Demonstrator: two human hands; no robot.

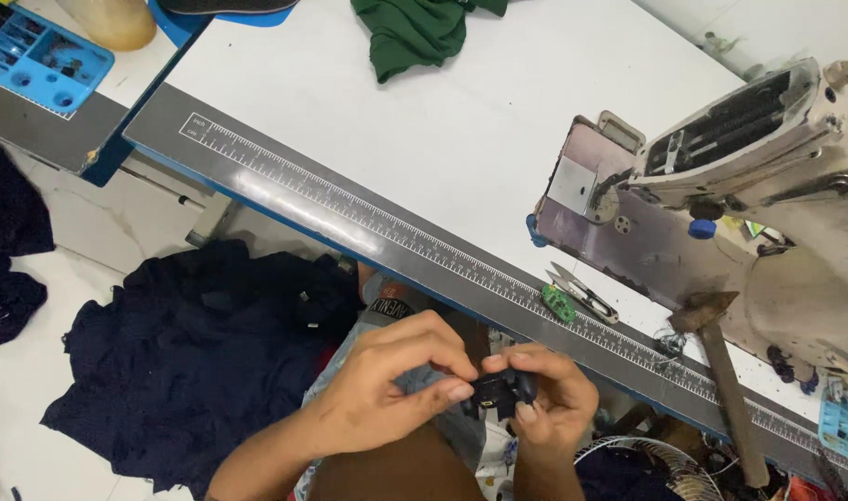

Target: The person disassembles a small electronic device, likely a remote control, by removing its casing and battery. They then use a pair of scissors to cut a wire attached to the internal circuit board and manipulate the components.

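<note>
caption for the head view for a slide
Left hand and right hand pinch a small black part below a white sewing table beside a sewing machine.

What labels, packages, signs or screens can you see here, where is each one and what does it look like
No packages, signs or screens.
Printed ruler strip: along the table's front edge, long grey band with white tick marks.
Small printed patch: on the clothing just below the table edge, above the left hand, grey with dark lettering.
The right hand pinches a small unlabelled black part.
</note>
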